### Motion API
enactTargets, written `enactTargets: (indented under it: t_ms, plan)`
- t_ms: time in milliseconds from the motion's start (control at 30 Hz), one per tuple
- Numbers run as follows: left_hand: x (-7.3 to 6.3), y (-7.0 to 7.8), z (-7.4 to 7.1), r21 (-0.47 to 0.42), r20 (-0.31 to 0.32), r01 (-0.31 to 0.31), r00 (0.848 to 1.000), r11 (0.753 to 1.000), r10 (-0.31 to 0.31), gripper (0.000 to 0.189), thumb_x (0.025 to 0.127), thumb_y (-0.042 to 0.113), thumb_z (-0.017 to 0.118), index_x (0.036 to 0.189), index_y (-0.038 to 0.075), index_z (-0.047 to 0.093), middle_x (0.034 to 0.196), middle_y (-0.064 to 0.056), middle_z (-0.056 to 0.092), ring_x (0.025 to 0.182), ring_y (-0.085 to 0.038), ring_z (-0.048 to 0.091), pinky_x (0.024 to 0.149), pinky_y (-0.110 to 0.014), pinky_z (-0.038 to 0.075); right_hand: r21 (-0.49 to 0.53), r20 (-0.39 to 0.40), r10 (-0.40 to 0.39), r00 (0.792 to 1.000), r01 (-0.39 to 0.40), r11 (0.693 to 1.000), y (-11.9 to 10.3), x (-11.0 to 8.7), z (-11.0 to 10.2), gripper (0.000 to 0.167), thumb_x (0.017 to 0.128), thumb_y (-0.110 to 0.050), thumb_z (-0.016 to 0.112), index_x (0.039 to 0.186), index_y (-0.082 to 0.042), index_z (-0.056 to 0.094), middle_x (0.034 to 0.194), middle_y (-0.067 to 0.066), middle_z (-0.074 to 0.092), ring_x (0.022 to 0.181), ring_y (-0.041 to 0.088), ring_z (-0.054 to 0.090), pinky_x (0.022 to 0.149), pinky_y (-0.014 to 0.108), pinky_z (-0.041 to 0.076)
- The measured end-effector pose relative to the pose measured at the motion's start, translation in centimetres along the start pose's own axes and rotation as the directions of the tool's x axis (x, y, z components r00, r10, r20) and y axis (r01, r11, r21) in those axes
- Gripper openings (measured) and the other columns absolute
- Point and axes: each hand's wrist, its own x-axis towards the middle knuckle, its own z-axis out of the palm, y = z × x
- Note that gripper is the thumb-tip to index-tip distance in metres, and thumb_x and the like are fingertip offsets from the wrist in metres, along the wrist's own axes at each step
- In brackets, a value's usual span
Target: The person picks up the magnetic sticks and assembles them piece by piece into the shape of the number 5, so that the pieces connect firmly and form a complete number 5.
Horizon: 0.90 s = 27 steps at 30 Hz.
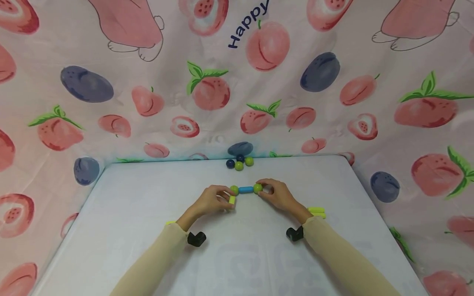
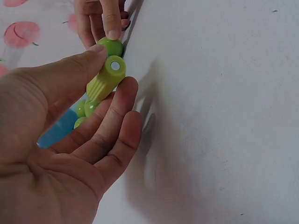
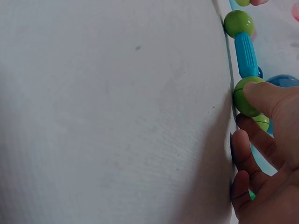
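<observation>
A blue magnetic rod (image 1: 246, 190) lies crosswise at the middle of the white table, with a green ball (image 1: 234, 190) at its left end and another green ball (image 1: 257, 188) at its right end. My left hand (image 1: 214, 199) pinches a short yellow rod (image 1: 232, 200) between thumb and fingers, right at the left ball. In the left wrist view, the near end of this yellow rod (image 2: 105, 79) shows a round silver magnet. My right hand (image 1: 278, 195) grips the right ball, its thumb (image 3: 266, 95) pressed over it in the right wrist view.
Beyond the hands, two green balls (image 1: 249, 161) and two dark blue balls (image 1: 230, 164) sit together near the back edge. Several yellow rods (image 1: 316, 212) lie beside the right forearm. A yellow sliver (image 1: 170, 222) shows by the left wrist. Fruit-patterned cloth (image 1: 207, 135) rises behind the table.
</observation>
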Motion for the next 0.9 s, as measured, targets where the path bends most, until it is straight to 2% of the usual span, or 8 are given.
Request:
enactTargets:
  t_ms: [567,900]
  plan:
    - [0.31,0.2,0.41,0.029,-0.039,0.041,0.998,0.999,-0.04,0.038,0.082,0.011,0.088,0.117,0.006,0.074,0.102,-0.009,0.071,0.076,-0.014,0.068,0.066,-0.029,0.055,0.0,-0.004,-0.007,1.0,0.007,1.0,0.01,-0.03,-0.01,0.038,0.094,-0.015,0.076,0.131,-0.011,0.068,0.12,0.007,0.07,0.072,0.012,0.051,0.065,0.026,0.045]
    - [0.53,0.02,0.5,0.056,-0.052,0.037,0.998,0.998,-0.035,0.037,0.081,0.013,0.089,0.115,0.008,0.075,0.103,-0.01,0.072,0.083,-0.016,0.067,0.068,-0.029,0.055,-0.002,-0.009,-0.013,1.0,0.013,1.0,-0.01,-0.1,-0.14,0.037,0.094,-0.015,0.076,0.13,-0.011,0.069,0.119,0.007,0.07,0.071,0.012,0.052,0.064,0.026,0.045]
